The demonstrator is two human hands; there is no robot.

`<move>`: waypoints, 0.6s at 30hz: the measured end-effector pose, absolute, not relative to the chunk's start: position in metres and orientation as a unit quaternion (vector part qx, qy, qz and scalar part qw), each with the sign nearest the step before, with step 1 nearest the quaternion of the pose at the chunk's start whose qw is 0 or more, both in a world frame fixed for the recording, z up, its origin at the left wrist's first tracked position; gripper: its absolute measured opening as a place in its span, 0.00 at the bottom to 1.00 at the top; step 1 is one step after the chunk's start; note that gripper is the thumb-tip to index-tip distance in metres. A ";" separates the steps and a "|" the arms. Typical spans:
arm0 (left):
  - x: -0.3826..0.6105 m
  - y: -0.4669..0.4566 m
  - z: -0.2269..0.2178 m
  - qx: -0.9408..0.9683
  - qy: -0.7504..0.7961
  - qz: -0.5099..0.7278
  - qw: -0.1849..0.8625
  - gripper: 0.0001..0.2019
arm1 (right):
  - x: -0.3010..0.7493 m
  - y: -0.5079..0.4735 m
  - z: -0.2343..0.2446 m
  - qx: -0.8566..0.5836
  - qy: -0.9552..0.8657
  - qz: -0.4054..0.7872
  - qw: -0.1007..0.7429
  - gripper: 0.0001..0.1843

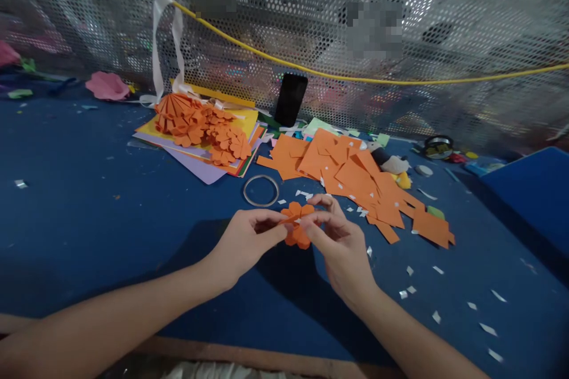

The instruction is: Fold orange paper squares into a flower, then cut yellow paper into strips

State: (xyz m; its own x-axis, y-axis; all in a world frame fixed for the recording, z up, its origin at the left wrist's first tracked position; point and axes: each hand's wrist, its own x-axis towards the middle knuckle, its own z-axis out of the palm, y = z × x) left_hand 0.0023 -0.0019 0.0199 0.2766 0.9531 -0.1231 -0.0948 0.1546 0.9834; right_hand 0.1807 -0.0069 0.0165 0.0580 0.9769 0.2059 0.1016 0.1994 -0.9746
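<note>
An orange paper flower (299,238) is held between my two hands, just above the blue tabletop. My left hand (249,240) pinches its left side between thumb and fingers. From the right, my right hand (342,243) grips it with thumb and index finger close to its centre. A small pale bit shows at the flower's middle, between the fingertips; what it is I cannot make out. Beyond the hands lies a tape roll ring (261,190). Orange paper pieces (342,169) are spread out behind my right hand.
Folded orange paper flowers (200,124) lie on a stack of coloured paper (208,174) at the back left. A dark phone (291,99) leans against the perforated metal screen (311,23). White scraps (437,317) litter the right side. A blue panel (533,189) stands far right.
</note>
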 end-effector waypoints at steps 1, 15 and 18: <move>0.003 -0.003 0.021 0.490 0.428 0.421 0.632 0.09 | 0.180 -0.007 0.016 -0.488 -0.560 0.403 0.535 0.04; 0.004 -0.007 0.022 0.474 0.418 0.434 0.643 0.09 | 0.178 -0.007 0.018 -0.502 -0.598 0.367 0.506 0.05; 0.002 -0.008 0.023 0.499 0.415 0.436 0.623 0.08 | 0.178 -0.005 0.018 -0.510 -0.610 0.342 0.501 0.04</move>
